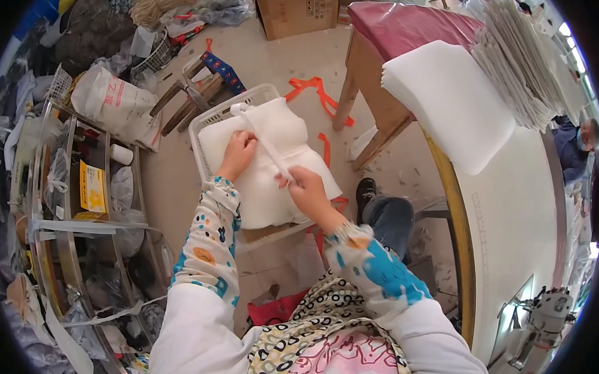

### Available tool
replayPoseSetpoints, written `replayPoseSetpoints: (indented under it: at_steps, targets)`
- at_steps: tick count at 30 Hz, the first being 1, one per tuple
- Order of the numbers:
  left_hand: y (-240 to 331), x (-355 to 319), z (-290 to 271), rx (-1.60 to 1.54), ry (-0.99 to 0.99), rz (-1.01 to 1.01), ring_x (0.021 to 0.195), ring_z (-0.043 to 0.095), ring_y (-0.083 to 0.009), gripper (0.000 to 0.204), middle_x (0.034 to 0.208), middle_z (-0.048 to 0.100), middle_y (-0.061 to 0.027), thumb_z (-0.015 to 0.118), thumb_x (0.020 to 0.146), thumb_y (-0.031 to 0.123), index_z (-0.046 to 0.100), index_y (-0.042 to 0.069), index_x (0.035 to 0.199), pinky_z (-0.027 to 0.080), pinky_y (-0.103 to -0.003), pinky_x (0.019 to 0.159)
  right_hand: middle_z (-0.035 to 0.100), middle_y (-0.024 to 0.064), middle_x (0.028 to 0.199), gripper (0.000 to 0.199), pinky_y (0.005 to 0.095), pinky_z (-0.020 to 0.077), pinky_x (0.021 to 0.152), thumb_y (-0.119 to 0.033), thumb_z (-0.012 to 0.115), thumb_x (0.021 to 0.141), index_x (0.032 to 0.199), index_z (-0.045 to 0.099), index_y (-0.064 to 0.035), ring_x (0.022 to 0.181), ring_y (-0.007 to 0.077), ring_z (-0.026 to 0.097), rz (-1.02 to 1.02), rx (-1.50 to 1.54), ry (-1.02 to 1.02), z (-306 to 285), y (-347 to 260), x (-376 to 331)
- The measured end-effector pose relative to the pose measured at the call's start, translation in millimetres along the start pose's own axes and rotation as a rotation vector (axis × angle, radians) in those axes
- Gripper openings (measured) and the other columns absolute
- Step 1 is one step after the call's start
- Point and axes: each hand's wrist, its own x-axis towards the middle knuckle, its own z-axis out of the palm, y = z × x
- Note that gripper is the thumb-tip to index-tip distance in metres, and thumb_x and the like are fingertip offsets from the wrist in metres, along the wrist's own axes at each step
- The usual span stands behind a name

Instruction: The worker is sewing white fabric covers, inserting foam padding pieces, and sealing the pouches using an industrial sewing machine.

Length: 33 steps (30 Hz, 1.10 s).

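A long narrow white strip (266,145) runs slantwise over a pile of soft white sheets (275,122), its far end curled over. Low on the strip, my right hand (307,191) pinches it between thumb and fingers. My left hand (238,154) lies on the sheets with fingers bent in, the fingertips against the strip's left edge; their exact hold is partly hidden. The sheets bulge and fold over a white plastic basket (198,146) standing low in front of me. Patterned sleeve covers are on both my forearms.
To the right, a table (512,210) bears a stack of white sheets (450,93) and grey bundles (519,63). A wooden stool (193,95) stands beyond the basket, orange ribbon (317,97) lies on the floor, and a cluttered rack (101,212) is at left. A person (572,149) sits far right.
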Motion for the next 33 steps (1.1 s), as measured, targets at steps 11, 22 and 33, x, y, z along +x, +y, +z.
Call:
replayPoseSetpoints:
  at_steps: [11,22,33]
  targets:
    - [30.0,3.8,-15.8,0.16,-0.047,0.074,0.109,0.06,-0.0311,0.03,0.112,0.06,-0.0144,0.08,0.084,0.026,0.068,0.008,0.104,0.05,-0.039,0.097,0.07,0.0117,0.088,0.025,0.0353,0.0541,0.078,-0.017,0.076,0.086,0.104,0.068,-0.0012,0.079,0.0257,0.067,0.308,-0.048,-0.475,-61.4,-50.2,-144.3]
    - [60.1,-24.7,-1.2,0.535,-0.001,0.159,0.101,0.063,-0.0374,0.015,0.104,0.068,-0.0149,0.072,0.079,0.014,0.076,0.002,0.086,0.051,-0.047,0.086,0.03,0.0152,0.164,0.098,0.0748,0.0296,0.11,-0.03,0.086,0.074,0.158,0.037,-0.0193,0.147,0.0473,0.03,0.042,-0.935,0.021,9.7,-17.5,13.9]
    - [55.9,-5.0,-16.4,-0.433,0.071,-0.164,0.072,0.056,-0.0142,0.028,0.079,0.065,-0.0035,0.051,0.098,0.011,0.071,-0.007,0.105,0.047,-0.032,0.067,0.016,0.0077,0.171,0.122,0.0835,0.0257,0.105,-0.038,0.088,0.069,0.165,0.013,-0.0333,0.149,0.0507,0.023,0.16,-0.845,-0.045,-15.3,-7.3,24.5]
